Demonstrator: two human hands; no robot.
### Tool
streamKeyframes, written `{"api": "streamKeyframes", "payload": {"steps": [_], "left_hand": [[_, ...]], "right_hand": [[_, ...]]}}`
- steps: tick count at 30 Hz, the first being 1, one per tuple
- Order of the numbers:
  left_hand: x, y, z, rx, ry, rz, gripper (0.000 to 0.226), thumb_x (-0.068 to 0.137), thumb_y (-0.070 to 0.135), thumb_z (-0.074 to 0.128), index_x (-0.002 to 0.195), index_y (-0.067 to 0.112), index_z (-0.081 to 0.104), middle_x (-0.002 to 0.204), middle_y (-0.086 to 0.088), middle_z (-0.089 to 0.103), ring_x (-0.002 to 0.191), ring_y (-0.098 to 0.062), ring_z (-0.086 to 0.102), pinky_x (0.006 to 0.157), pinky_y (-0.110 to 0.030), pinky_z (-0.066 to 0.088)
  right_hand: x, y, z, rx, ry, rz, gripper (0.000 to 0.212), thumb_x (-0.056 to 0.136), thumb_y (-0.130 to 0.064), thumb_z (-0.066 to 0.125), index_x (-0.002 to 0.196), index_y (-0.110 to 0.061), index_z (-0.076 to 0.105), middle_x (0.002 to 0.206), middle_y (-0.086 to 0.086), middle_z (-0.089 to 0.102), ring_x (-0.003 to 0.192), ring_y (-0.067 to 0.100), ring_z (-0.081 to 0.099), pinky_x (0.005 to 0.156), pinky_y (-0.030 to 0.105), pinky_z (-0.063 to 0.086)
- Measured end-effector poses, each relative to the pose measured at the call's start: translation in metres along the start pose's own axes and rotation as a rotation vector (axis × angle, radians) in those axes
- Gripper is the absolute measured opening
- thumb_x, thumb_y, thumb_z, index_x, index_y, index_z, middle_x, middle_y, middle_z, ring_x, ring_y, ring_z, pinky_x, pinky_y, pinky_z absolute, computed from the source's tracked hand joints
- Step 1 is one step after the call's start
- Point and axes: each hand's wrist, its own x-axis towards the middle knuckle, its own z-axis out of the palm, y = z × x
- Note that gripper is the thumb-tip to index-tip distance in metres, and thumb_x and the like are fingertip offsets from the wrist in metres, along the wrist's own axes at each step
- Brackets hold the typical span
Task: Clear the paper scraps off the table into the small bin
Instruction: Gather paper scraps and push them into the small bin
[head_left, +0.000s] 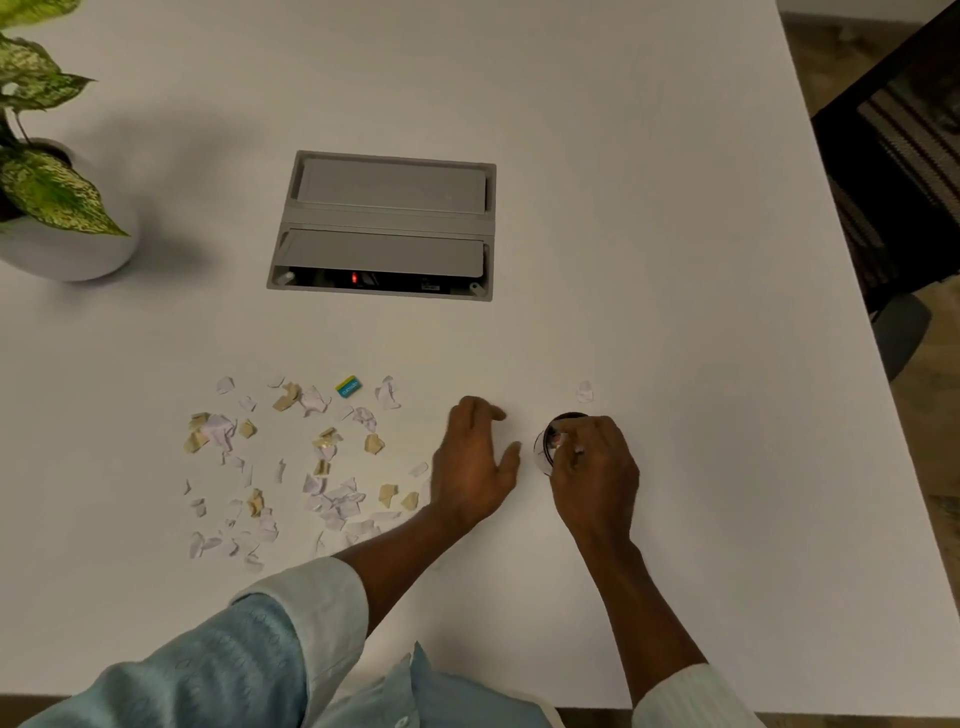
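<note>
Several white and tan paper scraps (291, 462) lie scattered on the white table (675, 260), left of my hands. One lone white scrap (585, 391) lies beyond the bin. The small dark round bin (545, 447) stands to the right of the pile, mostly covered by my right hand (592, 467), whose curled fingers pinch small paper scraps over its opening. My left hand (475, 462) hovers or rests flat beside the bin, fingers spread and relaxed, holding nothing visible.
A grey cable box (384, 223) is set into the table beyond the scraps. A potted plant (47, 208) stands at the far left. A small blue-yellow eraser-like block (348, 387) lies among the scraps. A dark chair (904, 182) stands past the right edge.
</note>
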Motion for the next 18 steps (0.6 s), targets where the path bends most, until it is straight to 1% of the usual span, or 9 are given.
{"api": "streamKeyframes", "payload": {"steps": [2, 4, 6, 9, 11, 14, 16, 18], "left_hand": [[-0.01, -0.026, -0.009, 0.107, 0.012, -0.086, 0.055, 0.088, 0.053, 0.072, 0.126, 0.017, 0.055, 0.128, -0.001, 0.051, 0.113, -0.018, 0.055, 0.072, -0.034, 0.059], [-0.021, -0.054, -0.015, 0.229, -0.009, -0.154, 0.07, 0.082, 0.065, 0.07, 0.127, 0.015, 0.054, 0.129, -0.004, 0.051, 0.115, -0.023, 0.054, 0.078, -0.037, 0.059], [-0.032, -0.076, -0.021, 0.34, -0.059, -0.214, 0.086, 0.077, 0.077, 0.068, 0.131, 0.013, 0.052, 0.133, -0.008, 0.05, 0.12, -0.029, 0.052, 0.087, -0.042, 0.058], [-0.043, -0.094, -0.026, 0.43, -0.13, -0.254, 0.102, 0.068, 0.086, 0.067, 0.135, 0.012, 0.049, 0.14, -0.012, 0.048, 0.128, -0.032, 0.047, 0.093, -0.044, 0.057], [-0.045, -0.095, -0.027, 0.437, -0.203, -0.258, 0.107, 0.065, 0.085, 0.071, 0.141, 0.013, 0.044, 0.147, -0.013, 0.044, 0.135, -0.032, 0.043, 0.097, -0.044, 0.055], [-0.044, -0.089, -0.022, 0.387, -0.288, -0.237, 0.11, 0.07, 0.076, 0.077, 0.148, 0.014, 0.034, 0.154, -0.012, 0.035, 0.142, -0.03, 0.037, 0.103, -0.04, 0.052], [-0.042, -0.084, -0.017, 0.322, -0.321, -0.257, 0.109, 0.073, 0.069, 0.081, 0.151, 0.014, 0.029, 0.156, -0.012, 0.029, 0.144, -0.03, 0.034, 0.104, -0.039, 0.052], [-0.039, -0.081, -0.012, 0.263, -0.332, -0.295, 0.104, 0.075, 0.06, 0.085, 0.151, 0.015, 0.029, 0.157, -0.011, 0.026, 0.144, -0.03, 0.033, 0.104, -0.038, 0.052]], "right_hand": [[0.001, -0.011, 0.01, 0.04, -0.041, -0.092, 0.018, 0.09, -0.002, 0.067, 0.1, -0.016, 0.073, 0.098, -0.002, 0.067, 0.09, 0.014, 0.064, 0.078, 0.027, 0.055], [0.003, -0.02, 0.025, 0.05, -0.13, -0.145, 0.018, 0.092, -0.005, 0.066, 0.103, -0.017, 0.073, 0.101, -0.003, 0.065, 0.092, 0.013, 0.063, 0.076, 0.029, 0.055], [0.005, -0.029, 0.043, 0.025, -0.263, -0.159, 0.021, 0.091, -0.006, 0.066, 0.11, -0.014, 0.071, 0.108, 0.002, 0.064, 0.099, 0.019, 0.063, 0.073, 0.033, 0.058], [0.008, -0.036, 0.074, -0.159, -0.462, -0.194, 0.037, 0.088, -0.006, 0.067, 0.124, -0.012, 0.064, 0.115, 0.009, 0.061, 0.108, 0.028, 0.059, 0.073, 0.038, 0.057], [0.011, -0.036, 0.09, -0.252, -0.57, -0.164, 0.044, 0.092, -0.013, 0.065, 0.135, -0.014, 0.057, 0.124, 0.011, 0.055, 0.117, 0.029, 0.053, 0.075, 0.039, 0.056], [0.015, -0.032, 0.107, -0.327, -0.635, -0.049, 0.055, 0.096, -0.033, 0.066, 0.145, -0.021, 0.045, 0.135, 0.012, 0.045, 0.127, 0.03, 0.044, 0.082, 0.042, 0.056], [0.016, -0.027, 0.115, -0.316, -0.655, 0.036, 0.068, 0.092, -0.044, 0.07, 0.149, -0.023, 0.039, 0.136, 0.014, 0.04, 0.128, 0.031, 0.041, 0.085, 0.044, 0.054], [0.018, -0.022, 0.122, -0.278, -0.665, 0.084, 0.078, 0.087, -0.051, 0.075, 0.151, -0.026, 0.037, 0.136, 0.014, 0.038, 0.127, 0.031, 0.041, 0.085, 0.044, 0.053]]}}
